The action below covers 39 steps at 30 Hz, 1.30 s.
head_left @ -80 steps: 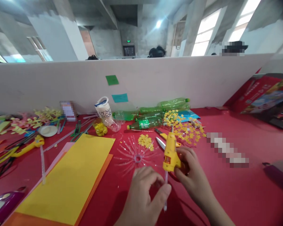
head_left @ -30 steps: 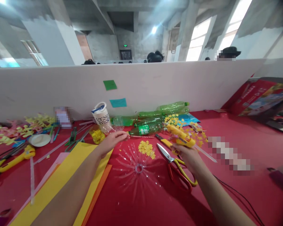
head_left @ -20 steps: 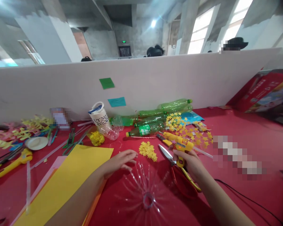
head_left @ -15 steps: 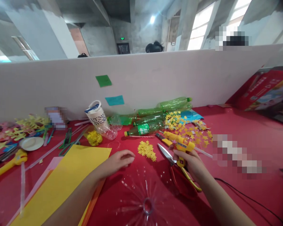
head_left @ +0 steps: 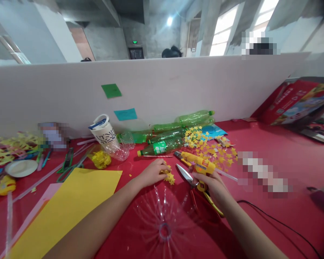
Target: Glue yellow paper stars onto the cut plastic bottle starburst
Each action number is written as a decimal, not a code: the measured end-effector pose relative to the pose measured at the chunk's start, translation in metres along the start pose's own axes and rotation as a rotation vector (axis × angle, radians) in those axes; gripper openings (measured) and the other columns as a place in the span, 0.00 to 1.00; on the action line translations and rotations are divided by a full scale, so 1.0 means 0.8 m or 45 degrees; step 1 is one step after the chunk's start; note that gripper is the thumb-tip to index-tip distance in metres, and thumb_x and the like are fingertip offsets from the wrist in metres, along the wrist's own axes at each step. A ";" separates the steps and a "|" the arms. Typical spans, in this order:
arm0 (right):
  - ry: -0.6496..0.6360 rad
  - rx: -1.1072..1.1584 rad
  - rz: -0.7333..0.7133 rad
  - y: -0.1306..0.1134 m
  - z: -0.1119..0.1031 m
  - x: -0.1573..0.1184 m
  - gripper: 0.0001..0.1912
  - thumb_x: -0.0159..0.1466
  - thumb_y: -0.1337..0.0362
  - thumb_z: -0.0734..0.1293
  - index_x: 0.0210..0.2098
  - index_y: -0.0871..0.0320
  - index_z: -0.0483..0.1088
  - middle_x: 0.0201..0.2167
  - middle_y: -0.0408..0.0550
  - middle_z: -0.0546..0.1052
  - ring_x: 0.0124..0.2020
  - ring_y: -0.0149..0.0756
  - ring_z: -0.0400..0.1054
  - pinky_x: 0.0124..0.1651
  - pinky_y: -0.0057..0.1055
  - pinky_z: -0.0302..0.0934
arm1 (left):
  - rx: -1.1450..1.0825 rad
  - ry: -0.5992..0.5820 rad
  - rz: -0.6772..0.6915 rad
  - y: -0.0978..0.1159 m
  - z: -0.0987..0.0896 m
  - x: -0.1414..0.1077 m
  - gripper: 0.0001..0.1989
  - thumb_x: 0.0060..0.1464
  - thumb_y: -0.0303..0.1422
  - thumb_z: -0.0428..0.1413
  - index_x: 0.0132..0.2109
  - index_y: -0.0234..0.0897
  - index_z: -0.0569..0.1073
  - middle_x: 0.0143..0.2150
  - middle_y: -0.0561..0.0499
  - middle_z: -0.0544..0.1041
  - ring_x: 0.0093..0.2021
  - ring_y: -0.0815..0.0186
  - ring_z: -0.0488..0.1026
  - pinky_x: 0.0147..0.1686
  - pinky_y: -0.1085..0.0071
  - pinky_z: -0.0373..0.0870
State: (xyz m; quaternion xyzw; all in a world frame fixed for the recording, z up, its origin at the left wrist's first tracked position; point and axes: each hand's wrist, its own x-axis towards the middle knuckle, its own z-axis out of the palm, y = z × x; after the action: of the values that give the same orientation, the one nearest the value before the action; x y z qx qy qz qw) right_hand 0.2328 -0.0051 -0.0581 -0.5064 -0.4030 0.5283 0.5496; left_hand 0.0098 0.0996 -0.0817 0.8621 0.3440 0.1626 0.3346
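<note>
My right hand (head_left: 212, 181) is wrapped round a yellow hot glue gun (head_left: 198, 162), whose nozzle points left over the table. Under it lie scissors (head_left: 185, 173) with pointed steel blades and red-and-yellow handles. At a small pile of yellow star cutouts (head_left: 169, 177), my left hand (head_left: 152, 172) lies palm down, thumb and fingers apart over the stars and covering part of them. Closer to me stands a clear plastic bottle piece (head_left: 164, 231), cut into thin strips that spread out around its round neck.
Yellow paper sheets (head_left: 62, 201) lie at left. Green bottles (head_left: 162, 146), more yellow stars (head_left: 216, 153) and a white cup (head_left: 104, 135) stand or lie by the white partition (head_left: 151, 86). A black cord (head_left: 275, 212) runs across the right side.
My left hand has moved right and forward onto the pile of yellow stars. My right hand still holds the glue gun above the scissors. The view has shifted slightly.
</note>
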 end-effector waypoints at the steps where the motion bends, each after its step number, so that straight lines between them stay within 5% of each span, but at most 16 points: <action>1: 0.000 0.003 0.001 0.000 0.000 0.000 0.07 0.55 0.64 0.68 0.34 0.58 0.74 0.22 0.42 0.72 0.25 0.32 0.64 0.31 0.30 0.57 | 0.001 -0.013 0.007 0.000 0.000 0.002 0.10 0.50 0.32 0.56 0.41 0.39 0.77 0.39 0.49 0.69 0.44 0.61 0.66 0.47 0.67 0.63; 7: 0.002 0.005 -0.001 -0.002 0.000 -0.002 0.07 0.56 0.64 0.69 0.34 0.59 0.74 0.21 0.42 0.70 0.25 0.31 0.64 0.31 0.29 0.56 | -0.057 -0.013 -0.073 -0.005 0.001 0.011 0.04 0.51 0.30 0.56 0.33 0.35 0.75 0.38 0.49 0.71 0.42 0.61 0.68 0.44 0.66 0.67; 14: 0.024 0.011 -0.031 -0.006 0.005 -0.003 0.09 0.54 0.62 0.69 0.34 0.58 0.74 0.26 0.44 0.73 0.24 0.31 0.64 0.32 0.30 0.58 | -0.301 0.071 -0.297 -0.017 -0.006 0.013 0.18 0.59 0.37 0.53 0.54 0.35 0.67 0.53 0.45 0.70 0.47 0.59 0.71 0.44 0.56 0.72; 19: 0.035 -0.025 -0.035 -0.007 0.006 -0.005 0.09 0.55 0.60 0.69 0.32 0.59 0.73 0.18 0.41 0.70 0.21 0.31 0.62 0.28 0.29 0.56 | -0.524 0.235 -0.370 -0.015 -0.012 0.008 0.11 0.56 0.36 0.54 0.42 0.32 0.71 0.34 0.49 0.75 0.32 0.66 0.73 0.32 0.67 0.71; 22: 0.029 -0.018 -0.061 -0.007 0.007 -0.008 0.08 0.53 0.62 0.70 0.31 0.58 0.72 0.23 0.40 0.71 0.23 0.29 0.61 0.29 0.27 0.55 | -0.651 0.330 -0.355 0.007 -0.018 0.000 0.09 0.50 0.36 0.58 0.34 0.35 0.69 0.25 0.54 0.72 0.26 0.68 0.72 0.28 0.71 0.68; 31: -0.174 -0.230 -0.220 -0.043 0.054 -0.025 0.07 0.56 0.60 0.67 0.28 0.56 0.67 0.26 0.41 0.68 0.28 0.32 0.60 0.33 0.30 0.55 | -0.902 0.402 -0.250 0.133 -0.031 -0.052 0.12 0.49 0.30 0.59 0.39 0.39 0.63 0.26 0.56 0.75 0.27 0.69 0.74 0.33 0.71 0.68; 39: -0.251 -0.366 -0.192 -0.062 0.087 -0.055 0.05 0.55 0.63 0.62 0.24 0.56 0.62 0.21 0.39 0.63 0.22 0.29 0.54 0.24 0.28 0.49 | -1.023 0.498 -0.280 0.159 -0.011 -0.086 0.12 0.49 0.27 0.57 0.38 0.39 0.61 0.26 0.58 0.74 0.26 0.71 0.71 0.30 0.73 0.66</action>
State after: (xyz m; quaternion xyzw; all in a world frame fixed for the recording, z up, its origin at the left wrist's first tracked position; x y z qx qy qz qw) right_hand 0.1683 -0.0359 0.0057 -0.4938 -0.5630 0.4698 0.4674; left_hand 0.0183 -0.0135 0.0088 0.5755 0.3998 0.4064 0.5864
